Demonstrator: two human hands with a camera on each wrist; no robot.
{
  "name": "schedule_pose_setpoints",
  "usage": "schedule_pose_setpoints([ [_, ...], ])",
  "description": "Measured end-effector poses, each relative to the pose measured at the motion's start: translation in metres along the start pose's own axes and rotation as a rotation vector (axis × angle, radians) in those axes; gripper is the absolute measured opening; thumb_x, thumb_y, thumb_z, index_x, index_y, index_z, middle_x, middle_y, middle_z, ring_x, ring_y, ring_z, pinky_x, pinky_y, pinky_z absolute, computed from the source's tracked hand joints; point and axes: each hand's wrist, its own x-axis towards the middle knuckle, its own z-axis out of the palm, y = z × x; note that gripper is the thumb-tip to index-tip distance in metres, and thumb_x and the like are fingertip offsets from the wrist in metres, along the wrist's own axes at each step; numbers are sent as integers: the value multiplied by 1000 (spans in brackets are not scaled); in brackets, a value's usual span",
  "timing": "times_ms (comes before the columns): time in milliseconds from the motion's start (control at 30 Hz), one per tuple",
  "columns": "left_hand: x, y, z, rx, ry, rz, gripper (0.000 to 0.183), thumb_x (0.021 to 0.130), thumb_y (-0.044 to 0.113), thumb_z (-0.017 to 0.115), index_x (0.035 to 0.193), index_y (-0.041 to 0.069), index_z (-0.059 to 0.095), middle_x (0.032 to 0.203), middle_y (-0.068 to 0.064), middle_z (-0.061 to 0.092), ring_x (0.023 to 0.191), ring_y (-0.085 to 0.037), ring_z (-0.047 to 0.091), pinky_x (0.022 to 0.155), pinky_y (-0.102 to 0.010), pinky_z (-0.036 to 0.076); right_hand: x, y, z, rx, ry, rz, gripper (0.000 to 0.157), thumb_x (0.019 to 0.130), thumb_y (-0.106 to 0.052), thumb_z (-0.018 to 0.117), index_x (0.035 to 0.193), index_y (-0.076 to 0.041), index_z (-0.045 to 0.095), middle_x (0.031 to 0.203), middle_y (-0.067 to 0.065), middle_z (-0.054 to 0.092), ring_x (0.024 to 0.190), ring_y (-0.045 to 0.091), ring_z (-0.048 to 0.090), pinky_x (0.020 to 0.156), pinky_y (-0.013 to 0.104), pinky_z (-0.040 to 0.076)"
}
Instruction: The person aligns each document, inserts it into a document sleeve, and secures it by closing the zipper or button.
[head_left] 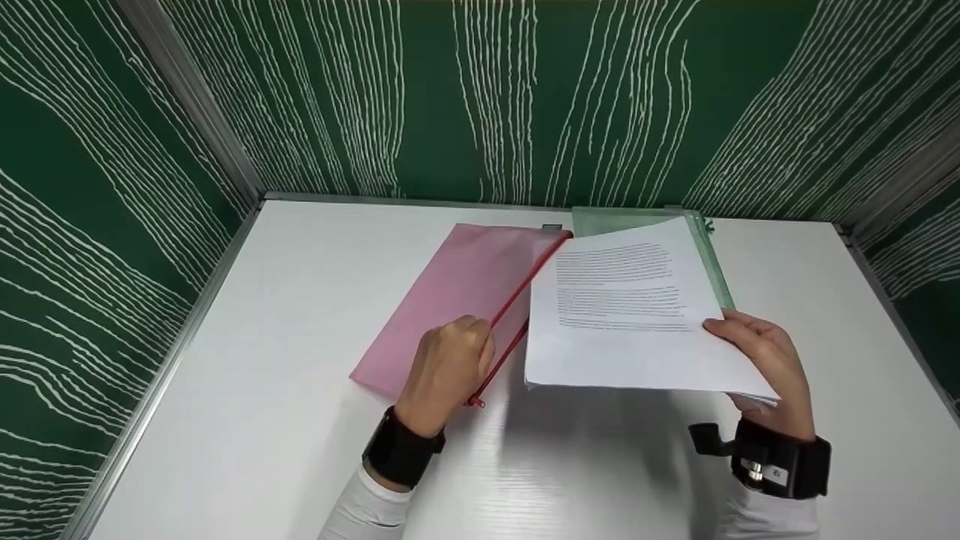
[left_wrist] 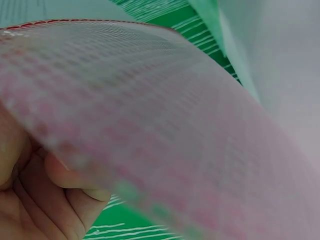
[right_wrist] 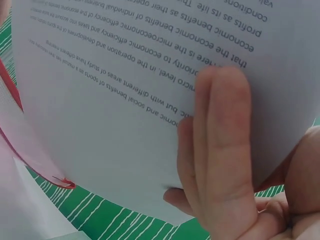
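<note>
A pink zip pouch [head_left: 450, 292] with a red zipper edge slants across the middle of the white table. My left hand [head_left: 448, 364] grips the pouch by its zipper side, fingers curled over; the pouch's sheet [left_wrist: 175, 120] fills most of the left wrist view. In my right hand [head_left: 772, 367] is a stack of printed paper [head_left: 622, 360], raised above the table. The thumb lies on top, and straight fingers [right_wrist: 227, 130] support the underside in the right wrist view. The stack's left edge meets the pouch's red zipper; whether any sheet is inside, I cannot tell.
Behind the paper, a green zip pouch [head_left: 712, 259] lies near the table's back edge, partly hidden. A red zipper pull [head_left: 475, 402] sits at the pink pouch's near corner. Green walls with white lines [head_left: 427, 97] border the white table [head_left: 285, 315].
</note>
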Motion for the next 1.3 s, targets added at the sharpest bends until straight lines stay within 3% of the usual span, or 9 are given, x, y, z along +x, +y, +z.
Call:
schedule_pose_setpoints([
  [167,-1,1,-1,-22,1,-1,34,91,-5,66,62,6,51,60,5,29,55,-6,26,46,-22,31,1,3,0,16,-20,-1,22,105,-4,55,116,1,74,111,16,76,85,24,78,64,31,61],
  [500,-2,0,-1,-87,-32,-12,22,92,-2,69,71,3,62,59,-4,49,56,-9,39,49,-25,44,9,12,11,-118,22,40,20,105,-6,57,113,-6,75,105,12,78,80,21,78,60,29,60],
  [700,-1,-1,-1,-140,-47,-29,21,94,-2,69,74,1,62,59,-3,48,57,-8,38,50,-24,42,12,15,15,-152,40,46,19,105,-6,56,111,-8,75,103,10,78,80,21,78,61,30,61],
  [767,-1,-1,-2,-167,-63,-32,13,95,-3,67,82,0,66,60,-3,49,58,-8,40,50,-22,41,12,16,17,-164,55,44,19,104,-6,57,110,-9,75,102,9,79,79,20,77,61,30,61],
  [933,0,-1,-6,-225,-130,-11,16,94,-9,62,94,2,73,65,-3,51,61,-7,41,52,-18,36,14,20,20,-225,101,46,23,104,-9,57,124,1,63,101,6,79,80,18,77,62,28,60],
  [1167,1,-2,-7,-281,-177,51,15,98,-3,60,87,0,70,76,-5,56,65,-11,49,56,-17,42,15,22,22,-242,139,28,25,105,-10,56,127,2,60,99,4,79,79,18,77,61,28,60],
  [1300,0,-3,-9,-320,-201,66,25,102,3,52,82,4,66,76,-2,53,65,-10,48,56,-16,41,16,22,23,-260,153,26,39,105,-9,54,138,11,48,98,2,79,78,16,77,61,27,60],
])
